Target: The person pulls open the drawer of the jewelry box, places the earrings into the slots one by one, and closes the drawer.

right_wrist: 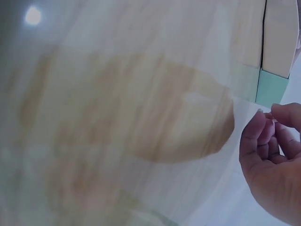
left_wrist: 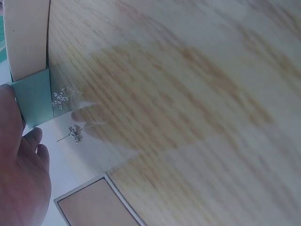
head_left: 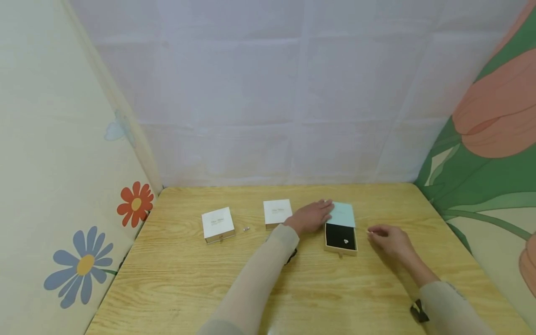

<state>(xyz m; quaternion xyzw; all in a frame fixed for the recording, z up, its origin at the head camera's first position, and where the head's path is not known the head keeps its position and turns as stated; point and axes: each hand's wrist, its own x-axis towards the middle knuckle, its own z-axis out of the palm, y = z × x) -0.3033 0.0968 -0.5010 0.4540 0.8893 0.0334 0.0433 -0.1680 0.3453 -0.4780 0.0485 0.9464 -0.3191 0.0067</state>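
A small jewelry box (head_left: pixel 326 249) stands with its pale teal lid (head_left: pixel 343 214) folded back. On its black pad lies a small silver earring (head_left: pixel 345 241). My left hand (head_left: pixel 311 216) rests its extended fingers on the left edge of that lid. To the right of the box, my right hand (head_left: pixel 391 239) is held with thumb and forefinger brought together. They pinch a tiny pale thing, too small to make out, and the other fingers are curled in the right wrist view. Silver earrings with thin stems (left_wrist: pixel 75 133) show near the left hand in the left wrist view.
Two closed white boxes with gold lettering stand to the left, one at the far left (head_left: pixel 217 222) and one in the middle (head_left: pixel 278 211). Between them lies a small silver piece (head_left: pixel 246 228). The wood-grain table (head_left: pixel 176 279) meets a white cloth backdrop (head_left: pixel 259 93).
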